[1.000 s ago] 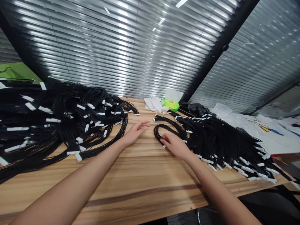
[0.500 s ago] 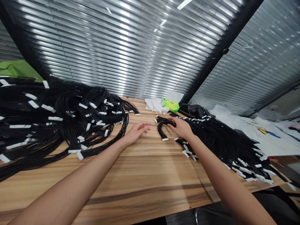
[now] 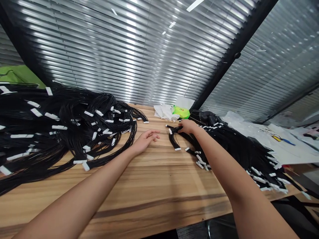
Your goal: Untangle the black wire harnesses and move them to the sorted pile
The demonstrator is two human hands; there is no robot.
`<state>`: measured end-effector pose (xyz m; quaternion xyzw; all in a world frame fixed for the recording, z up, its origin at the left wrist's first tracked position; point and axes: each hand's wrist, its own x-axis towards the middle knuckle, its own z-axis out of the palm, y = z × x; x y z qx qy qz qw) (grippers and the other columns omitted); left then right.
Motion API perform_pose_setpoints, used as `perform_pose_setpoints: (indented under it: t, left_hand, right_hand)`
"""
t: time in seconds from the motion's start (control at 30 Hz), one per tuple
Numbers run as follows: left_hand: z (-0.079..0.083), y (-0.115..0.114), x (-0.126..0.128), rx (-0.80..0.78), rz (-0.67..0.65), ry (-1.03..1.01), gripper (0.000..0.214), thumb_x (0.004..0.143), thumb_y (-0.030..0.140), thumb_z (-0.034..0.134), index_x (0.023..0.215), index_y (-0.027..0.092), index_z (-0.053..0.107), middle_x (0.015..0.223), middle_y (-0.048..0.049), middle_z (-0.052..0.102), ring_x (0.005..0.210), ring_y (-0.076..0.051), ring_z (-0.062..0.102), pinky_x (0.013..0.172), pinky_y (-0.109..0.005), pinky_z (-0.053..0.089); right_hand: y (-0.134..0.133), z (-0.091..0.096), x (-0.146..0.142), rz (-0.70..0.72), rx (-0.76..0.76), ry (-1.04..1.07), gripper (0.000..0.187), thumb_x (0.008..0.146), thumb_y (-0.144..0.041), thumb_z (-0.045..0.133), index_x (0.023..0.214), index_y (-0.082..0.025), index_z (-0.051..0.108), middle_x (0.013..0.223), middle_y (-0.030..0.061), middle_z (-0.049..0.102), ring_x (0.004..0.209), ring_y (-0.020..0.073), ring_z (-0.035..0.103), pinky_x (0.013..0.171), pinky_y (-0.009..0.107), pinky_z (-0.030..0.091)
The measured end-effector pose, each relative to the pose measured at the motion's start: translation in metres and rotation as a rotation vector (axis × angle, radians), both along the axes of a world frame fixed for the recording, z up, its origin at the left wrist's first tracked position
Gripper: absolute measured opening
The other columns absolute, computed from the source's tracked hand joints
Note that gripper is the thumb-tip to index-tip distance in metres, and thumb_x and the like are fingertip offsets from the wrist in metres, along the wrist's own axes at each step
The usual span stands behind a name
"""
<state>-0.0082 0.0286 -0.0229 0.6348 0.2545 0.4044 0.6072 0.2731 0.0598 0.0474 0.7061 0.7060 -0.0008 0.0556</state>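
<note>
The right hand (image 3: 187, 126) reaches across to the far side of the wooden table (image 3: 154, 186), its fingers curled closed around a black wire harness (image 3: 173, 139) at the near edge of the right heap of harnesses (image 3: 236, 149). The harness bends down from the grip in a short arc, and its white connector (image 3: 177, 149) lies on the wood just beside that heap. The left hand (image 3: 146, 139) rests palm down on the bare wood between the two heaps, fingers loosely spread and holding nothing, near the harness but not touching it. The left heap of harnesses (image 3: 62, 132), larger and tangled, spreads over the table's left side. Behind the right hand lie crumpled white tissues (image 3: 165, 111) and a green packet (image 3: 181, 111), below the window blinds (image 3: 124, 49).
</note>
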Motion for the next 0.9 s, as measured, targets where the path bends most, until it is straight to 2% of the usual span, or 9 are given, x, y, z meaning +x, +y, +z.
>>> perform_pose_setpoints:
  t: [0.13, 0.27, 0.37, 0.47, 0.6, 0.73, 0.8, 0.83, 0.9]
  left_hand:
    - [0.001, -0.001, 0.000, 0.000, 0.007, 0.001, 0.035, 0.080, 0.039, 0.059, 0.107, 0.017, 0.063, 0.088, -0.0058, 0.066, 0.076, -0.016, 0.056, 0.081, -0.032, 0.042]
    - [0.002, 0.000, -0.001, 0.000, 0.011, 0.004, 0.035, 0.080, 0.040, 0.060, 0.107, 0.018, 0.064, 0.089, -0.0056, 0.066, 0.076, -0.016, 0.056, 0.082, -0.032, 0.042]
    - [0.002, 0.000, -0.001, -0.003, 0.007, 0.007, 0.035, 0.080, 0.039, 0.060, 0.107, 0.018, 0.064, 0.090, -0.0055, 0.067, 0.076, -0.015, 0.056, 0.082, -0.031, 0.042]
    - [0.003, 0.000, -0.001, -0.007, 0.013, 0.002, 0.034, 0.080, 0.038, 0.059, 0.107, 0.018, 0.064, 0.089, -0.0055, 0.067, 0.077, -0.015, 0.056, 0.082, -0.031, 0.042]
    - [0.004, 0.000, -0.001, -0.003, 0.014, 0.005, 0.033, 0.081, 0.038, 0.059, 0.106, 0.018, 0.064, 0.089, -0.0053, 0.067, 0.076, -0.015, 0.056, 0.082, -0.030, 0.041]
    - [0.003, 0.001, -0.001, 0.007, 0.009, 0.013, 0.033, 0.082, 0.038, 0.058, 0.107, 0.018, 0.063, 0.089, -0.0050, 0.066, 0.076, -0.015, 0.056, 0.083, -0.030, 0.041]
    - [0.003, 0.001, -0.001, 0.011, 0.007, 0.013, 0.032, 0.082, 0.038, 0.058, 0.107, 0.018, 0.063, 0.089, -0.0050, 0.066, 0.076, -0.015, 0.056, 0.082, -0.030, 0.041]
    - [0.002, 0.001, -0.001, 0.011, 0.009, 0.011, 0.032, 0.081, 0.038, 0.059, 0.107, 0.018, 0.064, 0.088, -0.0052, 0.067, 0.076, -0.015, 0.056, 0.081, -0.030, 0.041]
    - [0.002, 0.001, -0.001, 0.013, 0.013, 0.007, 0.033, 0.081, 0.038, 0.059, 0.106, 0.018, 0.064, 0.088, -0.0054, 0.067, 0.076, -0.015, 0.056, 0.080, -0.030, 0.042]
  right_hand:
    - [-0.007, 0.017, 0.006, 0.028, -0.015, 0.140, 0.024, 0.067, -0.039, 0.072, 0.079, -0.017, 0.072, 0.076, 0.0032, 0.071, 0.075, 0.0199, 0.063, 0.067, 0.027, 0.046]
    - [-0.014, 0.044, 0.025, 0.022, 0.032, 0.324, 0.031, 0.075, -0.043, 0.064, 0.082, -0.014, 0.072, 0.080, 0.0033, 0.072, 0.077, 0.0193, 0.063, 0.069, 0.027, 0.048]
    - [-0.021, 0.065, 0.041, -0.044, 0.175, 0.679, 0.027, 0.072, -0.040, 0.068, 0.078, -0.014, 0.072, 0.086, 0.0068, 0.073, 0.086, 0.0221, 0.065, 0.078, 0.031, 0.049]
    - [-0.028, 0.079, 0.050, -0.104, 0.323, 0.847, 0.033, 0.078, -0.048, 0.061, 0.075, -0.017, 0.069, 0.090, 0.0080, 0.073, 0.094, 0.0228, 0.064, 0.086, 0.034, 0.047]
    - [-0.033, 0.081, 0.058, -0.234, 0.455, 1.035, 0.047, 0.084, -0.059, 0.049, 0.061, -0.018, 0.056, 0.070, 0.0087, 0.069, 0.081, 0.0230, 0.066, 0.081, 0.039, 0.049]
    - [-0.036, 0.074, 0.082, -0.359, 0.749, 1.187, 0.047, 0.084, -0.061, 0.044, 0.060, -0.021, 0.047, 0.059, 0.0055, 0.059, 0.071, 0.0214, 0.065, 0.070, 0.035, 0.052]
    - [-0.044, 0.068, 0.102, -0.535, 0.792, 1.086, 0.043, 0.084, -0.058, 0.043, 0.064, -0.021, 0.052, 0.061, 0.0051, 0.061, 0.067, 0.0196, 0.064, 0.064, 0.033, 0.051]
    - [-0.050, 0.063, 0.112, -0.659, 0.739, 0.982, 0.041, 0.083, -0.056, 0.046, 0.065, -0.021, 0.055, 0.062, 0.0044, 0.062, 0.065, 0.0186, 0.062, 0.062, 0.032, 0.050]
    - [-0.067, 0.053, 0.132, -0.766, 0.697, 0.898, 0.032, 0.076, -0.048, 0.059, 0.064, -0.019, 0.058, 0.061, 0.0052, 0.062, 0.062, 0.0199, 0.060, 0.058, 0.034, 0.048]
